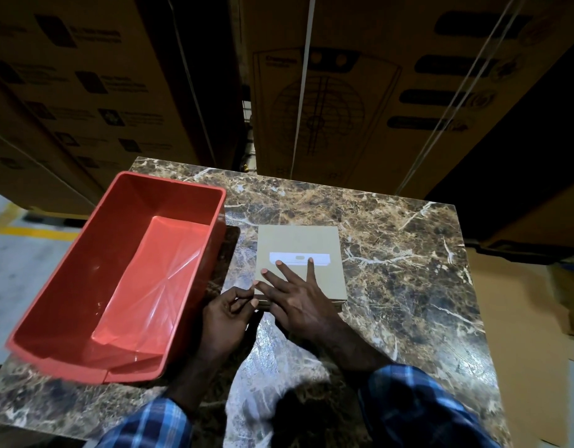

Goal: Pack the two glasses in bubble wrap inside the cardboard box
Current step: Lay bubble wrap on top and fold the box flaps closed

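Note:
A small closed cardboard box [314,240] with a white label lies flat in the middle of the marble table [408,286]. My right hand [298,299] lies on the box lid with fingers spread straight, pressing it down. My left hand [227,315] is at the box's near left corner, its fingers curled and pinching the box edge. No glasses or bubble wrap are visible.
A red plastic bin [69,286] stands on the left part of the table, its inside bare. Large stacked cardboard cartons [344,92] rise right behind the table. Grey floor with a yellow line [33,232] shows at the left.

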Action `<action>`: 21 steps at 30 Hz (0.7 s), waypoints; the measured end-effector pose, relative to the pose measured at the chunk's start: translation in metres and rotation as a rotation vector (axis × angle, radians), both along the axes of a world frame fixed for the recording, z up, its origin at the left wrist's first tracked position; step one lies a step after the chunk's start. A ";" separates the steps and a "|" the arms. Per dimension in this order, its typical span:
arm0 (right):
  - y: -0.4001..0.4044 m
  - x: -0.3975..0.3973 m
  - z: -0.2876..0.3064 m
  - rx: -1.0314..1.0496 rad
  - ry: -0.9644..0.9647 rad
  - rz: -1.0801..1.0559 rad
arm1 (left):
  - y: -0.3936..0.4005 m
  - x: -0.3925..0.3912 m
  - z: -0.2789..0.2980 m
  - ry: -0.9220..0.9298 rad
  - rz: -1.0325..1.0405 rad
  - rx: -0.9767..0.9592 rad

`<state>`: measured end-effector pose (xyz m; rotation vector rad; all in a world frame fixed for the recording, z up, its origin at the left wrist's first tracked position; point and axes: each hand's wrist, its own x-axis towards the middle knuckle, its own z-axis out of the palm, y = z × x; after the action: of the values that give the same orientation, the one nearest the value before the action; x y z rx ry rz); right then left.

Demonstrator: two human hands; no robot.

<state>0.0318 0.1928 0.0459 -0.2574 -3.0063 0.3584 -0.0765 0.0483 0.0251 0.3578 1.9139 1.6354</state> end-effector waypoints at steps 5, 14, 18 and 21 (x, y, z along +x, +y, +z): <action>0.009 -0.005 0.011 -0.033 0.023 0.007 | -0.003 -0.001 -0.001 0.051 -0.035 -0.019; 0.019 -0.006 0.008 0.006 -0.004 0.095 | -0.004 0.001 0.006 0.159 -0.057 -0.012; 0.018 -0.003 -0.002 0.086 -0.057 0.133 | -0.004 -0.002 0.005 0.160 -0.050 -0.051; 0.016 0.000 -0.009 0.140 -0.082 0.118 | -0.004 -0.001 0.002 0.086 -0.022 -0.047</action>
<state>0.0321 0.2086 0.0367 -0.0848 -3.1173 0.1489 -0.0773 0.0440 0.0274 0.4355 2.0011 1.5816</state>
